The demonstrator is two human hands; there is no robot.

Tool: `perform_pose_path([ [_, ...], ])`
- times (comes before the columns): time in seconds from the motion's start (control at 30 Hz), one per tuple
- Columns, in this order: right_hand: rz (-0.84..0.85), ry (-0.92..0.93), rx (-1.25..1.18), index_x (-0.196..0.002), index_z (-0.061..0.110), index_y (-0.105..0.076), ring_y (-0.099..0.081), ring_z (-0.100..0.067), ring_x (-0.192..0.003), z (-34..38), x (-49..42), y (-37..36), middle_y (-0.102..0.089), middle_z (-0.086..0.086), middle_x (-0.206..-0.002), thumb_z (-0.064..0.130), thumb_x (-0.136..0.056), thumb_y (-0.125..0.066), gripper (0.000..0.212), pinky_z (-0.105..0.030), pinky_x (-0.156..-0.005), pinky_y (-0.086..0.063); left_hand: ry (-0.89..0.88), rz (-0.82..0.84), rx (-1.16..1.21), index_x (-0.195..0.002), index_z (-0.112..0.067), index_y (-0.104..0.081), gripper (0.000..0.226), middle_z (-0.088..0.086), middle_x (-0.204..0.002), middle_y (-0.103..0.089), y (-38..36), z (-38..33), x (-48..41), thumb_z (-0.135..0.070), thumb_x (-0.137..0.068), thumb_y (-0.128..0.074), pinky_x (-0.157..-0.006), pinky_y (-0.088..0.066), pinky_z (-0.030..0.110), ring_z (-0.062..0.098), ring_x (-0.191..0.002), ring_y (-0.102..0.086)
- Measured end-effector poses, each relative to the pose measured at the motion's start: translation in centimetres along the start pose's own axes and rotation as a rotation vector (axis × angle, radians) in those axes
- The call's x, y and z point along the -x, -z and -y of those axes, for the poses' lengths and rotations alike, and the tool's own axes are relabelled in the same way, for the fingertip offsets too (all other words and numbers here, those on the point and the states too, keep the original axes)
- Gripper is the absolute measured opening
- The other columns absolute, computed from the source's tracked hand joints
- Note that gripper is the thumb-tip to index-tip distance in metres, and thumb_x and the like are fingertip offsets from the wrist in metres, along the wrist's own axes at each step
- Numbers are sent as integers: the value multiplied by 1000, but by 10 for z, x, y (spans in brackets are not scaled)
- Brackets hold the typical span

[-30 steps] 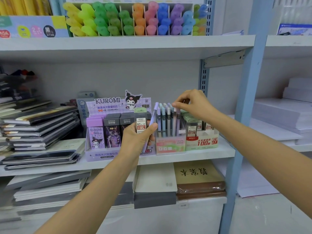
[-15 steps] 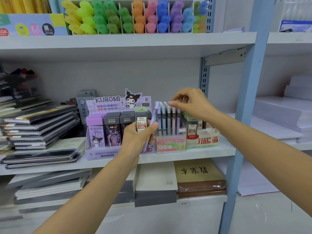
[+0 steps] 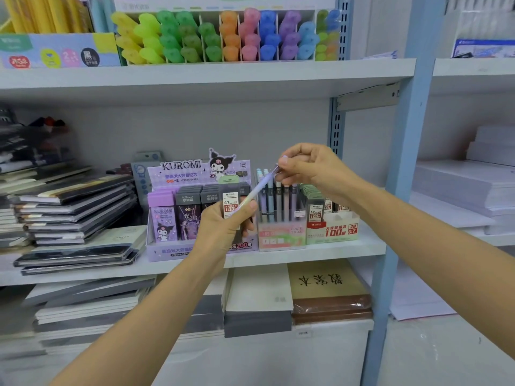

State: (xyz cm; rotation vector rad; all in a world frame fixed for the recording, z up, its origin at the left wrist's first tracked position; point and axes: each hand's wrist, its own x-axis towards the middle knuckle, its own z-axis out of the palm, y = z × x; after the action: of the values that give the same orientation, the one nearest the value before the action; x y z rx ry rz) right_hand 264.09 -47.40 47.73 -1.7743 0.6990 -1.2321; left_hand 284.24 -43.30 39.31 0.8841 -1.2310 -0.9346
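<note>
**A:** Where do we start on the left?

**B:** With the stack of notebooks (image 3: 75,207). It lies flat on the shelf (image 3: 320,256), just left of the Kuromi box (image 3: 181,174), which we take as our marker.

**A:** And our left grip?

**B:** Our left grip (image 3: 223,229) is up in front of the Kuromi box's right half and hides part of its front. The fingers are curled round a grey lead case (image 3: 230,203) with a pale green cap, held upright with the label towards us.

**A:** Is the pencil in there too?

**B:** Yes. The lilac pencil (image 3: 260,188) lies slantwise across the case, and our thumb clamps its lower part against the label. It rises up and to the right, past the Kuromi box's right edge.

**A:** What has the top end?

**B:** Our right grip (image 3: 312,171), up to the right of the Kuromi box and level with its header card. Thumb and forefinger are pinched on the pencil's upper tip.

**A:** So both are clamped?

**B:** Both. The left is on case and pencil, the right on the pencil alone, and the pencil is in the air between them.

**A:** What do we see further right?

**B:** The pink pencil tray (image 3: 281,236) is just beside the Kuromi box's right side, with pastel pencils upright in it. Beyond it is the red-and-green lead box (image 3: 334,232). Above the Kuromi box, on the next shelf up, is a row of highlighters (image 3: 223,34).
</note>
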Motion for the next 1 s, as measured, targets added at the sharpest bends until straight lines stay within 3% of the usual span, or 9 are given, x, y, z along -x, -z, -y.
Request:
perform_pose_path([
  [0.1, 4, 30, -6, -108, 1, -65, -71, -19, -76, -1, -1, -4, -74, -11, -86, 9, -90, -64, 20, -23, -71, -58, 22, 44, 17, -74, -13, -67, 17, 4, -64, -65, 0, -3, 2, -27, -82, -75, -49, -49, 22, 12, -51, -56],
  [0.2, -72, 71, 59, -103, 1, -66, -70, -17, -74, 5, -6, 5, -73, -8, -83, 8, -91, -61, 14, -22, -71, -58, 60, 48, 29, -84, -10, -65, 19, 2, -67, -66, 3, -6, 4, -29, -85, -72, -48, -49, 22, 11, -52, -56],
  [0.33, -137, 131, 321, -98, 4, -66, -69, -18, -74, 12, -11, 25, -71, -15, -86, 9, -94, -59, 10, -23, -72, -57, 78, -11, 3, -92, -10, -65, 12, 0, -70, -67, 16, -6, 3, -22, -94, -62, -50, -50, 24, 12, -53, -57],
  [0.47, -71, 121, 602, -97, 6, -67, -71, -19, -74, 4, -12, 14, -71, -12, -83, 13, -92, -62, 9, -24, -72, -58, 37, 28, -22, -95, -10, -67, 13, 1, -71, -65, 18, -5, 4, -16, -97, -56, -52, -51, 23, 14, -56, -56],
  [0.6, -20, 140, 754, -100, 8, -67, -67, -5, -68, -10, -14, -6, -69, -1, -81, 15, -93, -61, 12, -14, -68, -54, 27, 64, -20, -102, -8, -66, 15, 1, -72, -67, 16, -2, 5, -16, -98, -54, -55, -52, 23, 13, -57, -59],
  [0.73, 46, 112, 802, -100, 10, -68, -64, 5, -62, -3, -18, -2, -68, 4, -78, 16, -91, -64, 12, -8, -63, -50, 21, 96, -15, -106, -7, -66, 17, 2, -75, -70, 17, -1, 7, -15, -98, -53, -54, -52, 21, 10, -57, -62],
  [0.9, 25, 106, 740, -96, 8, -71, -70, -9, -67, -6, -23, -9, -72, -3, -78, 19, -85, -71, 16, -20, -68, -58, 17, 93, -24, -108, -6, -65, 17, 6, -80, -70, 17, -1, 5, -13, -98, -53, -56, -53, 21, 11, -59, -63],
  [1.0, -26, 119, 640, -100, 6, -68, -68, -9, -61, -13, -26, -19, -71, -7, -75, 14, -83, -74, 20, -19, -62, -57, 19, 87, -30, -108, -7, -65, 17, 6, -81, -71, 16, 1, 5, -14, -98, -53, -57, -53, 22, 11, -59, -63],
])
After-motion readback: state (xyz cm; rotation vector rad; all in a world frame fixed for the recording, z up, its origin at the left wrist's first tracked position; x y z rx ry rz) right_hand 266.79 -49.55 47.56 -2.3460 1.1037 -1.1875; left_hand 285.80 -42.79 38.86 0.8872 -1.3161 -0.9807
